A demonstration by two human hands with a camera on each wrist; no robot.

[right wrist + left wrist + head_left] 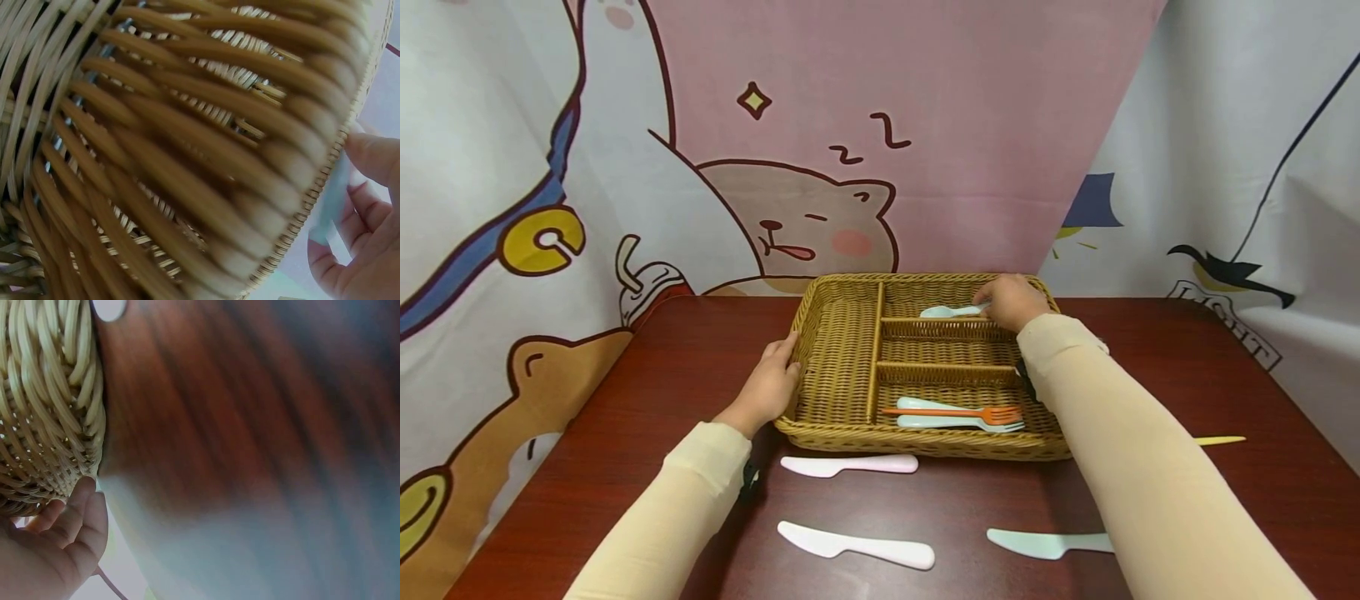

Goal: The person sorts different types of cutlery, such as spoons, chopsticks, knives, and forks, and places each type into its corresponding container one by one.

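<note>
My right hand (1013,302) reaches over the back right of a wicker basket (835,358). Its thumb and fingers pinch the handle of a pale blue spoon (942,312), whose bowl points left in the back compartment. In the right wrist view the pale blue handle (331,197) shows between thumb and fingers beside the woven rim. My left hand (767,385) rests against the basket's left side, thumb at the rim. Its relaxed fingers (84,519) touch the outer weave in the left wrist view. In the front right compartment lie an orange fork (951,412) and pale blue forks (958,423).
On the dark red table (700,350), a pink knife (850,465) lies close before the basket, with a white knife (857,546) nearer. A mint knife (1048,543) and a yellow piece (1221,440) are partly hidden by the right sleeve. A printed curtain (985,125) hangs behind.
</note>
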